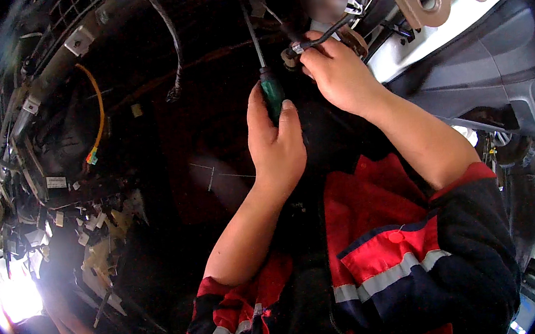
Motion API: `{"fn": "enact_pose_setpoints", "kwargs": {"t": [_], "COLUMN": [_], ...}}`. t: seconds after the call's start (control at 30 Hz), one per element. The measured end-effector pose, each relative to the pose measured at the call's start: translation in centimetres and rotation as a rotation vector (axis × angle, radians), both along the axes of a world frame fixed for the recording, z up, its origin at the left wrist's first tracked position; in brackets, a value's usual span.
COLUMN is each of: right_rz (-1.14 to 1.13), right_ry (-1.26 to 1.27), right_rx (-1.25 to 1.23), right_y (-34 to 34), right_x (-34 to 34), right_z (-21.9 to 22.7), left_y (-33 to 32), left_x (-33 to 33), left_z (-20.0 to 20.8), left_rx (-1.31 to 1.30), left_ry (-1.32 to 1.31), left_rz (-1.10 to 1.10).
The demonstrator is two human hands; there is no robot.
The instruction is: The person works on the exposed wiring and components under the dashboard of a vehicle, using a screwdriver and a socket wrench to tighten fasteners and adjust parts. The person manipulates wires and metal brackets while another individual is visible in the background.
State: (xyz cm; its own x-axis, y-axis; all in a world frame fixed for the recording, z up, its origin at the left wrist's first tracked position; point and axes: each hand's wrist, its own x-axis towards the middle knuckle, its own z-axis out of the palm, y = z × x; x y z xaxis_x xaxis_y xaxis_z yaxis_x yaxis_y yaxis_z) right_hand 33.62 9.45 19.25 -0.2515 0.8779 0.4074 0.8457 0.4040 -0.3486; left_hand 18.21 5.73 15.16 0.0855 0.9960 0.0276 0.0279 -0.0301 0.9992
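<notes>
Screwdriver (273, 94) — inside left hand (277, 148) | black cable (334, 30) — at right hand's (341, 76) fingertips (309, 57)

What carries the things is a stripped, dark vehicle interior, mostly lost in shadow at its middle. Along its upper left runs a metal beam (54, 71), bearing a pale bracket (79, 40). An orange-yellow cable (100, 96) hangs against the dark part beside the beam, a greenish connector (92, 157) at its lower end. A braided cable (169, 40) dangles farther right. Lower down on the left sit a white label (56, 182) and a tangle of wires and pale connectors (94, 222). A small yellowish piece (137, 109) shows near the centre; how it is fixed is unclear.
</notes>
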Motion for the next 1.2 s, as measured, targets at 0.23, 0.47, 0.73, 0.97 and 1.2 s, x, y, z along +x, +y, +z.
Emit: {"fn": "enact_pose_setpoints", "kwargs": {"t": [0.23, 0.47, 0.73, 0.97, 1.2], "right_rz": [-0.047, -0.133, -0.051, -0.107, -0.134], "right_ry": [0.155, 0.375, 0.206, 0.138, 0.177], "right_rx": [-0.067, -0.301, -0.087, -0.131, -0.202], "right_y": [0.1, 0.1, 0.5, 1.0, 1.6], "right_x": [0.0, -0.3, 0.0, -0.8, -1.6], "right_z": [0.3, 0.7, -0.6, 0.0, 1.2], "left_y": [0.0, 0.0, -0.1, -0.1, 0.1], "left_x": [0.2, 0.3, 0.5, 0.5, 0.0], "left_z": [0.1, 0.1, 0.3, 2.8, 3.7], "left_rx": [-0.002, -0.004, -0.026, -0.256, -0.314], "left_ry": [-0.046, -0.02, -0.065, -0.353, -0.44], "left_rz": [0.003, 0.001, 0.015, -0.039, -0.015]}}
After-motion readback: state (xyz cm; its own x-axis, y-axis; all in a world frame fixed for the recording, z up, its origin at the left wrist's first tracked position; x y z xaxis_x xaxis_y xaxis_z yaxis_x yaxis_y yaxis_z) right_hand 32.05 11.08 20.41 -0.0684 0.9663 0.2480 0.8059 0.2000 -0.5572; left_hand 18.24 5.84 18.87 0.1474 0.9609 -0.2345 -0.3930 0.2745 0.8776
